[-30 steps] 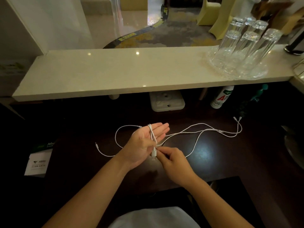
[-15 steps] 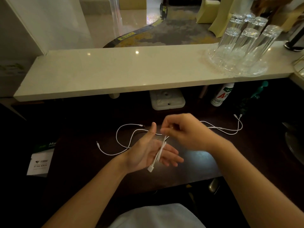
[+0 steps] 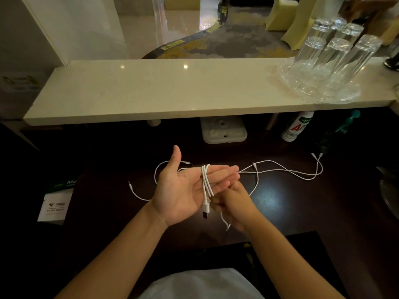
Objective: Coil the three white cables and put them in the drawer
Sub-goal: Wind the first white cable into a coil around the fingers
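Above the dark desk (image 3: 280, 201) our left hand (image 3: 185, 188) lies flat as a spool. Beneath, our right hand (image 3: 236, 209) grips the cable (image 3: 206, 182) to wind it.

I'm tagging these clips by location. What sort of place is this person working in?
Probably a service or reception counter in a hotel or banquet venue: a pale stone countertop raised above a dark desk, upturned drinking glasses on a clear tray, and cloth-covered chairs on patterned carpet beyond.
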Motion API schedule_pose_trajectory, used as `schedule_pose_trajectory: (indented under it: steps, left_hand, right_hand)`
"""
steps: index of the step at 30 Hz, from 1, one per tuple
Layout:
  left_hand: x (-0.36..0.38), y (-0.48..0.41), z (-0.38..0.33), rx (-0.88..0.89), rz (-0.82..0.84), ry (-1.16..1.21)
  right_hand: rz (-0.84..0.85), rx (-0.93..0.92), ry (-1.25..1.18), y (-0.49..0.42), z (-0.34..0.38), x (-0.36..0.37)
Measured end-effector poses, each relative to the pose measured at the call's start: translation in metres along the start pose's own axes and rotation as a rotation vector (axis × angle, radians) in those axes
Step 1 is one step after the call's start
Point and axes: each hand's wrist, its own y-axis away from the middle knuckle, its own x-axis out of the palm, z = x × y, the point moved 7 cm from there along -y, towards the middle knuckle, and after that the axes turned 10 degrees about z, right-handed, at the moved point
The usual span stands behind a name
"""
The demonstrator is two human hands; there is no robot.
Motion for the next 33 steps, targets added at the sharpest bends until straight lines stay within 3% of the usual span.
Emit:
schedule_pose_trajectory:
  steps: [3, 7, 13, 15, 18, 22, 27, 30, 33]
  left_hand:
    - [-0.011, -0.001, -0.008, 0.079, -0.05, -0.009]
    - [-0.034, 0.002, -0.022, 0.132, -0.154, -0.048]
    - [-0.042, -0.001, -0.003, -0.08, -0.186, -0.255]
    - [-0.04, -0.002, 0.005, -0.164, -0.155, -0.308]
    - [-0.022, 0.0, 0.014, -0.219, 0.036, -0.337]
    - [-0.017, 0.006, 0.016, -0.246, 0.093, -0.28]
    - [-0.006, 0.012, 0.011, -0.263, 0.177, -0.14]
    - [0.007, 0.013, -0.003, -0.157, 0.273, 0.072]
    - [0.008, 0.01, -0.022, -0.004, 0.218, 0.1]
  right_hand:
    - [-0.043, 0.034, 0.057, 0.004, -0.011, 0.007]
    - [-0.017, -0.032, 0.625, 0.017, 0.001, 0.01]
    - [0.308, -0.095, 1.24, 0.033, 0.044, 0.04]
    - [0.369, -0.17, 1.291, 0.031, 0.058, 0.049]
    - [0.365, -0.193, 1.348, 0.018, 0.078, 0.045]
    - [0.329, -0.207, 1.253, -0.004, 0.097, 0.031]
    - [0.29, -0.127, 0.74, -0.03, 0.076, -0.003]
    - [0.215, -0.052, 0.451, -0.032, 0.038, -0.018]
    - [0.106, 0.048, 0.304, -0.025, -0.005, -0.023]
